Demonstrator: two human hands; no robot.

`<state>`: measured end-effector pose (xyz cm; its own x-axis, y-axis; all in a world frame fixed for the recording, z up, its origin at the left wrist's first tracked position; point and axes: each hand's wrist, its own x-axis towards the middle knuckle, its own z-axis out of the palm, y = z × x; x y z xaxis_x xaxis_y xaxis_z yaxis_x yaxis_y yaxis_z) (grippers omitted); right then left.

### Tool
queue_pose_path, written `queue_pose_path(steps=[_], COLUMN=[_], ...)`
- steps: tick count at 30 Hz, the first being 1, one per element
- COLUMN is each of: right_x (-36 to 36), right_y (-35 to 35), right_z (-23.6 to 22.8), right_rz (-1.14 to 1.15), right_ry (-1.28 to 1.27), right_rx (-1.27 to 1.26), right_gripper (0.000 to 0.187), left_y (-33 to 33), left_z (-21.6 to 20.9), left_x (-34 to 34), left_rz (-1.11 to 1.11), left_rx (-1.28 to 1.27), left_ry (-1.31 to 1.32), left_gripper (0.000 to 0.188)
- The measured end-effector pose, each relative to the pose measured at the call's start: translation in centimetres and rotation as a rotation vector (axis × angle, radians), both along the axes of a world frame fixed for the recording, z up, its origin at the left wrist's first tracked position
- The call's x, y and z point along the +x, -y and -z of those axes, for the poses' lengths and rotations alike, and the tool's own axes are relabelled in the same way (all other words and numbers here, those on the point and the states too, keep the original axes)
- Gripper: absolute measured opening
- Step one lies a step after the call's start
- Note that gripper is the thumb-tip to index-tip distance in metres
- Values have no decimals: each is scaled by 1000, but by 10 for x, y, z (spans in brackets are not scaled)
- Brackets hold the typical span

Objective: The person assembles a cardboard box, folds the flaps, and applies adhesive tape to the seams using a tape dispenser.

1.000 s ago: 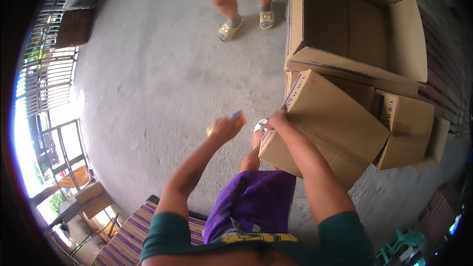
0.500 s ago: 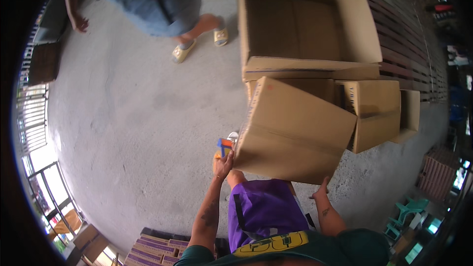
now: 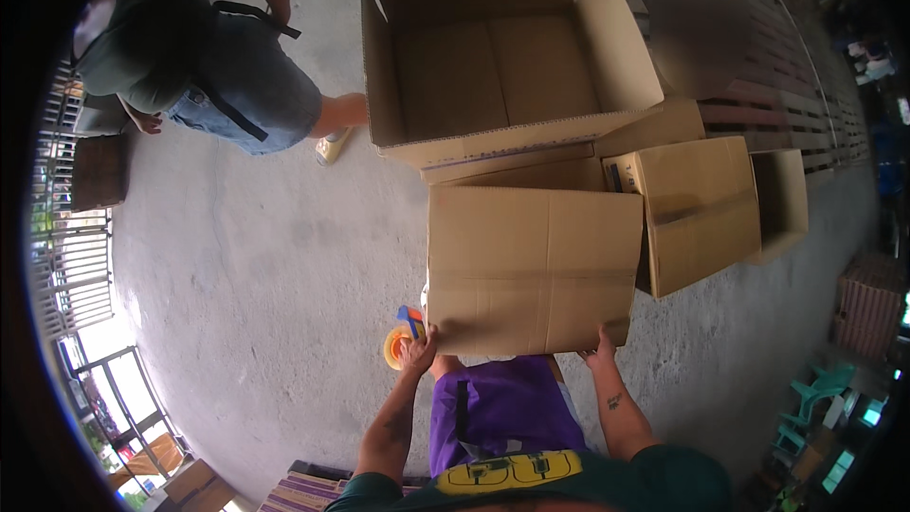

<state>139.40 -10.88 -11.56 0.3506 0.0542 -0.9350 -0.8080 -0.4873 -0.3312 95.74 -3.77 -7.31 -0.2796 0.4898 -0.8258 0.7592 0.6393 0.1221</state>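
A closed cardboard box point(image 3: 533, 265) is in front of me, its top facing up and a seam running across it. My left hand point(image 3: 418, 353) is closed around a tape dispenser point(image 3: 409, 315) in blue and orange, with a yellowish roll of tape point(image 3: 394, 348), and its thumb rests against the box's near left corner. My right hand point(image 3: 599, 349) grips the near right edge, thumb on top, the fingers partly hidden underneath.
Beyond it stands a large open carton point(image 3: 493, 76). To the right are a smaller carton point(image 3: 701, 218) and an open one point(image 3: 782, 204). Slatted pallets point(image 3: 787, 123) lie behind. Another person point(image 3: 218, 76) is at the far left. Green plastic stools point(image 3: 820, 389) stand at the right.
The box has swung from a tilt to nearly square in front of me and shifted left. My right hand has closed on its edge. The other person has moved left and nearer.
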Motion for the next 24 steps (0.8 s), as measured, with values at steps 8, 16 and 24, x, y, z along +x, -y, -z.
queue_pose_path(steps=[8, 16, 24], right_x=[77, 132, -53], right_y=[-97, -38, -104], right_z=[-17, 1, -40], right_rz=[-162, -664, -1216], right_ry=[134, 40, -65], right_rx=[181, 128, 121], right_gripper=[56, 63, 47], left_y=[-3, 56, 193], left_z=[-13, -40, -116], left_x=[66, 41, -184], left_rz=[152, -153, -832], left_rx=[-26, 326, 706], left_ry=[15, -55, -305], left_gripper=[79, 41, 35])
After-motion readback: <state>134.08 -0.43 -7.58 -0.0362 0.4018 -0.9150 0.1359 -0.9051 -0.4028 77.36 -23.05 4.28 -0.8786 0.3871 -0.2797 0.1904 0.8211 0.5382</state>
